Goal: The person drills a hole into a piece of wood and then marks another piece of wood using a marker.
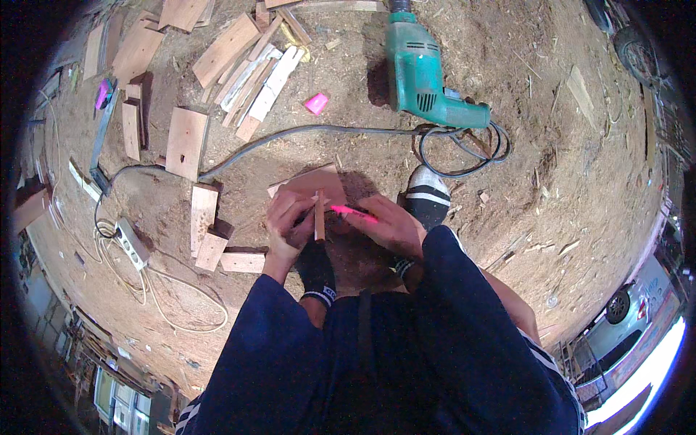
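My left hand (287,221) is closed around a narrow wooden strip (320,225), which stands out from its fingertips. In my right hand (394,228) is a bright pink pen (354,214), its tip pointing left toward the upper part of the strip. Whether the tip touches the wood I cannot tell. Just beyond the strip is a flat reddish wooden board (325,177), partly hidden by my left fingers. Both hands are low between my feet.
A green power drill (422,76) lies at the far side, its dark cable (304,130) running left. Wood offcuts (186,138) are scattered left and far left. A pink cup-shaped piece (316,104) and a white power strip (131,245) rest on the dirt floor.
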Available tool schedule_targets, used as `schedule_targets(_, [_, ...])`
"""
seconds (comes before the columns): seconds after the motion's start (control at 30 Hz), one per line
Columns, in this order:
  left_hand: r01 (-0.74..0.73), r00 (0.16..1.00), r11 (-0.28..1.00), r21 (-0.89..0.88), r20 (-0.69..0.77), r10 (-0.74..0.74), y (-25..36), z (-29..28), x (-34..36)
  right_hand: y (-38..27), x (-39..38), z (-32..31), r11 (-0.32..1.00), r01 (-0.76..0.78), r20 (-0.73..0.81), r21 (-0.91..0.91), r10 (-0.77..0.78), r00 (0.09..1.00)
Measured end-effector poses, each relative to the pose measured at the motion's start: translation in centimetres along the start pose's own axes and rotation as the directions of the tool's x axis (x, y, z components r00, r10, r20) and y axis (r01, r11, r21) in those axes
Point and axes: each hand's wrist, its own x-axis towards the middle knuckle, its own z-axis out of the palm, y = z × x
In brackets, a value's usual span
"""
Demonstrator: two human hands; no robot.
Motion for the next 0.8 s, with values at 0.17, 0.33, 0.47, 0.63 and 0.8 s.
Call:
schedule_targets(0.17, [0.03, 0.998, 0.999, -0.024, 0.055, -0.029, 0.6, -0.1, 0.6, 0.0, 0.2, -1.2, 0.954, 0.188, 0.112, -0.232, -0.166, 0.98])
schedule_targets(0.33, [0.104, 0.993, 0.993, -0.058, 0.071, -0.1, 0.4, -0.5, 0.1, 0.4, 0.9, 1.0, 0.939, 0.205, 0.073, -0.277, -0.192, 0.979])
schedule_targets(0.47, [0.104, 0.993, 0.994, -0.046, 0.07, -0.1, -0.1, -0.4, -0.2, 0.5, 1.2, 1.5, 0.948, 0.199, 0.029, -0.249, -0.198, 0.98])
schedule_targets(0.63, [0.103, 0.993, 0.99, -0.093, 0.061, -0.098, -0.2, -0.4, -0.2, 0.1, 1.2, 1.0, 0.951, 0.181, 0.048, -0.252, -0.175, 0.983])
schedule_targets(0.8, [0.081, 0.99, 0.996, -0.032, 0.119, -0.076, 0.0, -1.2, 0.0, 0.3, 1.6, 1.3, 0.944, 0.188, -0.016, -0.272, -0.2, 0.98])
